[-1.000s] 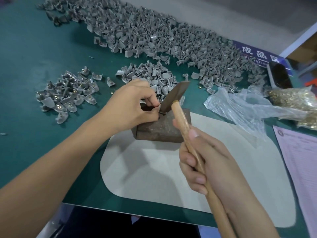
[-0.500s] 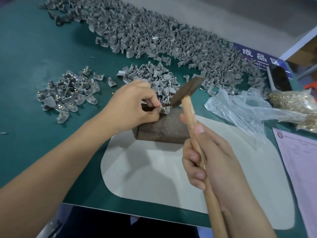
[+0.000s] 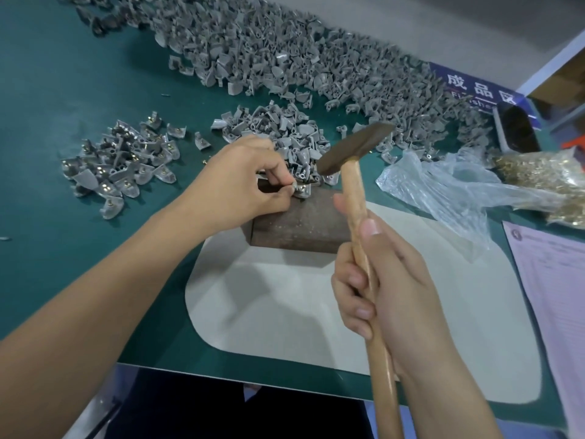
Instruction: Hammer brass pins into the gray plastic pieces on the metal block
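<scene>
One readable sign is seen: a blue label (image 3: 481,90) stuck flat on the green table top (image 3: 63,74) at the far right, partly covered by gray plastic pieces (image 3: 316,58). White Chinese characters "成品区" are printed on it, with smaller Latin letters beneath, read as "Finishe", the rest hidden. A pink printed form (image 3: 554,280) is laid at the near right edge; its text is too small to be read.

Gray piles (image 3: 285,58) crowd behind metal block (image 3: 300,223), bare pale mat (image 3: 285,305) in front
</scene>
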Action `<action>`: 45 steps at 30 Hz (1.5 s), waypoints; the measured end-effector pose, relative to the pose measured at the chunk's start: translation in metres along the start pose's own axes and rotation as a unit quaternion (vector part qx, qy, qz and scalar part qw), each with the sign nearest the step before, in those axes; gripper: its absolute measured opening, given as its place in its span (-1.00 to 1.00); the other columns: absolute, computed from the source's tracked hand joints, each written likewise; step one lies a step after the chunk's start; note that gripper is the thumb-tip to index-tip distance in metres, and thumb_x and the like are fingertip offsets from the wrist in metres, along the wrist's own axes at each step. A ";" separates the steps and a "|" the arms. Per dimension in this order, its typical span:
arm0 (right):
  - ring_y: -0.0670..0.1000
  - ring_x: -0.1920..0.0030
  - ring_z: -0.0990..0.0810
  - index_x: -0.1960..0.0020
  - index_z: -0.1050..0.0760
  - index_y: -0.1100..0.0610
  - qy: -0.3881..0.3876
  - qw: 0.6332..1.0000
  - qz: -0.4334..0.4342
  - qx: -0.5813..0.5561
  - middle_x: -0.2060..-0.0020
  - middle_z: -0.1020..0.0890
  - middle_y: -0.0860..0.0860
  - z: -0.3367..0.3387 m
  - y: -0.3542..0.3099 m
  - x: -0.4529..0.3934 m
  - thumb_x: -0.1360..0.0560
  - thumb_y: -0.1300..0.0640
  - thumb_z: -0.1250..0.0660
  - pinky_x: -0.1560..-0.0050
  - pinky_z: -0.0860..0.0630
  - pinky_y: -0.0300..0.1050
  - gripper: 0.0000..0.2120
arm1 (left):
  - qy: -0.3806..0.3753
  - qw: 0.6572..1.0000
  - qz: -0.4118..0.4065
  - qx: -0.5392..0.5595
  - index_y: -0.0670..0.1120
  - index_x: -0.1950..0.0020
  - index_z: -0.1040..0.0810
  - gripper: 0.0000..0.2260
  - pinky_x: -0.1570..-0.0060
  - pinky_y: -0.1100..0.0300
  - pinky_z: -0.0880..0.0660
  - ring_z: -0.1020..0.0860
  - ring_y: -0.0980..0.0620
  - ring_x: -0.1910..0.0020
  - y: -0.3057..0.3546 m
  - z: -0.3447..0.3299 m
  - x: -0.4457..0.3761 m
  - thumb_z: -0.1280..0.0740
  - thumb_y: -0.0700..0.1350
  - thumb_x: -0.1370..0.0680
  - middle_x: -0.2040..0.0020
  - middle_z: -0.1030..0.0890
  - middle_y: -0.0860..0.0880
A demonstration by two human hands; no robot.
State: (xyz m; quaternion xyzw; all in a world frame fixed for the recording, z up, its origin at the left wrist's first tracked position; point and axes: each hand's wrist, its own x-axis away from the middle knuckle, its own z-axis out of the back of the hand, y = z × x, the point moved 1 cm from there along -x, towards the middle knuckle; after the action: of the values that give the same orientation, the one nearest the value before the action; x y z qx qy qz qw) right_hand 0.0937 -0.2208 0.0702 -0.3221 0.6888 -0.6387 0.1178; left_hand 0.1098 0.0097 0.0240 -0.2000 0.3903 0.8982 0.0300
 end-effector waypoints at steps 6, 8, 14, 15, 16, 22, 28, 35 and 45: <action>-0.07 0.54 -0.21 -0.27 -0.62 -0.22 -0.013 1.000 -0.019 0.009 0.41 -0.34 -0.07 -0.003 0.000 -0.002 -0.61 -0.16 -0.19 0.52 -0.22 -0.31 -0.67 | 0.009 1.000 0.006 0.004 -0.04 0.18 -0.70 -0.92 0.05 -0.02 -0.50 -0.50 0.08 0.11 -0.002 -0.001 0.001 -0.56 -0.17 -0.44 0.23 -0.54 0.11; -0.06 0.53 -0.20 -0.30 -0.61 -0.21 0.000 1.000 0.008 0.011 0.40 -0.33 -0.05 -0.005 0.001 -0.002 -0.64 -0.14 -0.17 0.52 -0.22 -0.30 -0.68 | 0.013 1.000 0.009 0.003 -0.02 0.18 -0.70 -0.93 0.05 -0.09 -0.51 -0.50 0.04 0.10 -0.004 -0.001 0.001 -0.56 -0.15 -0.43 0.23 -0.55 0.11; -0.06 0.55 -0.21 -0.29 -0.61 -0.23 0.030 0.999 0.010 0.020 0.41 -0.34 -0.05 -0.002 0.002 -0.003 -0.61 -0.15 -0.18 0.52 -0.23 -0.30 -0.66 | 0.017 1.000 0.010 -0.001 0.08 0.19 -0.68 -0.92 0.07 -0.07 -0.52 -0.48 0.11 0.09 -0.006 -0.001 0.001 -0.55 -0.06 -0.45 0.23 -0.54 0.14; -0.06 0.55 -0.21 -0.28 -0.61 -0.24 0.029 0.999 0.003 0.024 0.41 -0.34 -0.05 -0.002 0.002 -0.004 -0.60 -0.16 -0.19 0.52 -0.23 -0.30 -0.66 | 0.018 1.000 0.010 -0.002 0.08 0.19 -0.68 -0.92 0.08 -0.06 -0.51 -0.47 0.13 0.09 -0.007 -0.001 0.001 -0.55 -0.06 -0.44 0.23 -0.54 0.15; -0.06 0.55 -0.21 -0.28 -0.62 -0.24 0.024 0.999 -0.012 0.028 0.42 -0.34 -0.05 -0.002 0.003 -0.004 -0.59 -0.16 -0.20 0.53 -0.23 -0.31 -0.66 | 0.020 1.000 0.011 -0.002 0.08 0.19 -0.68 -0.92 0.08 -0.05 -0.51 -0.47 0.14 0.09 -0.007 -0.001 0.001 -0.55 -0.07 -0.44 0.23 -0.54 0.16; -0.06 0.54 -0.21 -0.37 -0.57 -0.21 0.008 0.999 0.034 0.020 0.39 -0.34 -0.03 0.001 0.008 -0.004 -0.65 -0.14 -0.17 0.51 -0.24 -0.30 -0.65 | 0.023 1.000 0.013 -0.011 0.13 0.20 -0.65 -0.90 0.11 0.08 -0.48 -0.46 0.22 0.08 -0.007 -0.002 0.001 -0.53 -0.05 -0.43 0.24 -0.53 0.19; -0.05 0.54 -0.20 -0.35 -0.58 -0.22 -0.012 0.999 0.011 0.031 0.39 -0.33 -0.04 0.004 0.007 -0.007 -0.64 -0.14 -0.18 0.52 -0.24 -0.31 -0.65 | 0.024 1.000 0.017 -0.012 0.14 0.21 -0.63 -0.86 0.14 0.18 -0.40 -0.46 0.23 0.08 -0.006 -0.002 0.001 -0.54 -0.08 -0.41 0.25 -0.52 0.20; -0.05 0.55 -0.20 -0.35 -0.58 -0.21 0.003 0.999 0.027 0.030 0.40 -0.34 -0.04 0.002 0.008 -0.002 -0.64 -0.13 -0.17 0.52 -0.24 -0.31 -0.65 | 0.024 0.999 0.015 -0.018 0.11 0.21 -0.63 -0.88 0.13 0.10 -0.46 -0.45 0.22 0.09 -0.006 -0.002 0.001 -0.54 -0.07 -0.42 0.24 -0.52 0.20; -0.07 0.55 -0.23 -0.31 -0.59 -0.26 -0.006 0.999 -0.014 0.049 0.40 -0.36 -0.05 -0.003 0.011 -0.004 -0.67 -0.18 -0.23 0.54 -0.23 -0.30 -0.73 | 0.027 1.000 0.007 -0.011 0.08 0.21 -0.65 -0.90 0.15 0.08 -0.47 -0.46 0.21 0.10 -0.007 -0.002 0.001 -0.53 -0.09 -0.42 0.25 -0.52 0.20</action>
State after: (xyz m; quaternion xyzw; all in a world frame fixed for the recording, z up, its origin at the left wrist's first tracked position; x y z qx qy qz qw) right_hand 0.0921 -0.2166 0.0589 -0.3289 0.6519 -0.6711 0.1285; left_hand 0.1108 0.0134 0.0172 -0.2215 0.3829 0.8968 0.0114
